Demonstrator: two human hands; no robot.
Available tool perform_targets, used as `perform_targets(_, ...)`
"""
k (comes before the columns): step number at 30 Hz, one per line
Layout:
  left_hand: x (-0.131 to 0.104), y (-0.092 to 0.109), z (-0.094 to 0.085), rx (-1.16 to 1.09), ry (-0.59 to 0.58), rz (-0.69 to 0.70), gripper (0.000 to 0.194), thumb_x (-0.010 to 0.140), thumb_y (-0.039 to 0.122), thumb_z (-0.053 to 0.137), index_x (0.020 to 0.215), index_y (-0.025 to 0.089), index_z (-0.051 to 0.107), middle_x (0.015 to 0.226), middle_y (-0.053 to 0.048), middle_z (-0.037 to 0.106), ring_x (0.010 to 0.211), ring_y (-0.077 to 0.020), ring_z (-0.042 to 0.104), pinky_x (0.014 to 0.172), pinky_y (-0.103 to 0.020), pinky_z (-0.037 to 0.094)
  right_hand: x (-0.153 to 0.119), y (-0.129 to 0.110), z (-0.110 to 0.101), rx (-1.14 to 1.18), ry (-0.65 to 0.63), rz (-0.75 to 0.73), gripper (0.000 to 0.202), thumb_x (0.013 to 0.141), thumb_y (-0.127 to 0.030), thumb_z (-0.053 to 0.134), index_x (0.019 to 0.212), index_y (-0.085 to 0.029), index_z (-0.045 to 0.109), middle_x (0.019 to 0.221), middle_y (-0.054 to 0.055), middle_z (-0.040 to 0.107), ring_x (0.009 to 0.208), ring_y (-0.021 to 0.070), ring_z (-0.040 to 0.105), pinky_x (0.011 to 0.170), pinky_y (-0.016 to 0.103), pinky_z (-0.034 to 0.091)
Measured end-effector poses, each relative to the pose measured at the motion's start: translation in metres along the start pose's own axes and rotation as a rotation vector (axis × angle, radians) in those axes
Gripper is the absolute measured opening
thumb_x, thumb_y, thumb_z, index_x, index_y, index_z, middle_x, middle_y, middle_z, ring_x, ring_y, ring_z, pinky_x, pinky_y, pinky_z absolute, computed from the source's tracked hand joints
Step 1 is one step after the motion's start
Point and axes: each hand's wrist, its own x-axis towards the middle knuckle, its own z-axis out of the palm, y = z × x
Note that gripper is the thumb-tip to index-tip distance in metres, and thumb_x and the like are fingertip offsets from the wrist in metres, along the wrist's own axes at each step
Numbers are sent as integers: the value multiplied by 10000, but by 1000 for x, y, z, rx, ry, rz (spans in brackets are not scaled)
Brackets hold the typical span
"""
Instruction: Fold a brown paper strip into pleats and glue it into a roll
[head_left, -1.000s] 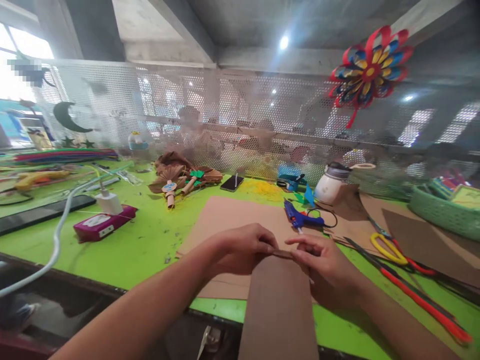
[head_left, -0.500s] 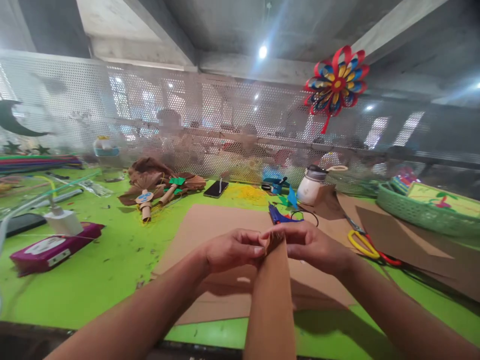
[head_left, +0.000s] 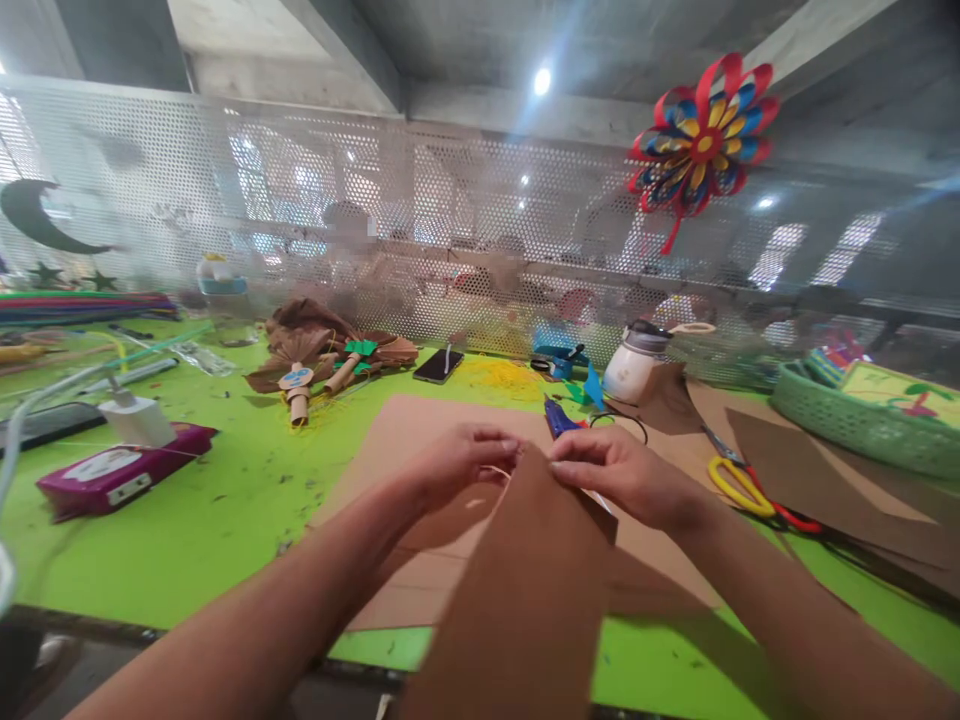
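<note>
Brown kraft-paper strip (head_left: 517, 610), one: extending over the front edge of the green table (head_left: 195, 550), its far end pinched by the fingertips of left hand (head_left: 472, 460) and right hand (head_left: 619, 470). Changed: narrow side half a second ago, broad face now, one corner jutting right; the far end is apparently the part being worked. Blue glue gun (head_left: 558, 416): just beyond the right hand.
</note>
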Motion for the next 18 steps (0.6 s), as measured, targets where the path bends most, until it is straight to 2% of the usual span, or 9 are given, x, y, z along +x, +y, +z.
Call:
perform_targets(2, -1, 6, -4, -32, 41, -19, 394, 819, 429, 536, 1017, 98, 618, 924, -107, 654, 801, -153, 588, 719, -275, 441, 7, 6, -3, -88, -107, 88, 250, 790, -375, 602, 856, -145, 678, 772, 22, 649, 704, 136, 567, 642, 251, 442)
perform_targets(3, -2, 10, -5, 41, 18, -29, 398, 821, 444, 523, 984, 98, 631, 898, -96, 654, 776, -151, 581, 693, -267, 438, 12, 10, -4, -164, -132, 98, 254, 800, -364, 584, 856, -137, 683, 760, 19, 648, 689, 130, 556, 634, 247, 431)
perform_targets(6, -4, 14, -3, 451, -54, -45, 389, 813, 449, 498, 815, 105, 677, 715, -39, 642, 642, -128, 537, 609, -238, 395, 26, 20, -2, -472, -145, 55, 224, 807, -279, 544, 819, -113, 694, 703, 15, 636, 653, 125, 524, 614, 243, 401)
perform_targets(8, -3, 11, 0, 663, -87, -40, 315, 785, 378, 516, 795, 116, 692, 669, -18, 640, 606, -124, 519, 575, -226, 365, 32, 26, 2, -601, -134, 21, 219, 799, -234, 530, 832, -103, 702, 714, 29, 653, 659, 136, 534, 617, 248, 399)
perform_targets(11, -1, 4, 0, 813, -79, -11, 249, 737, 268, 512, 820, 132, 704, 666, -5, 650, 601, -119, 520, 561, -212, 347, 33, 31, 11, -647, -82, -38, 235, 796, -215, 516, 850, -91, 708, 770, 61, 680, 691, 156, 568, 627, 253, 414)
perform_targets(13, 1, 2, -1, 863, -61, -2, 250, 727, 249, 501, 819, 145, 709, 659, 3, 645, 600, -115, 521, 563, -206, 345, 30, 33, 15, -625, -41, -69, 238, 799, -226, 519, 861, -94, 707, 801, 72, 686, 719, 163, 589, 645, 255, 429)
perform_targets(18, 2, 5, -8, 971, -59, 76, 207, 690, 232, 530, 705, 158, 723, 740, -13, 630, 669, -127, 530, 586, -213, 335, 19, 37, 5, -613, -60, -45, 206, 768, -237, 571, 878, -122, 703, 865, 65, 687, 802, 175, 604, 719, 268, 449)
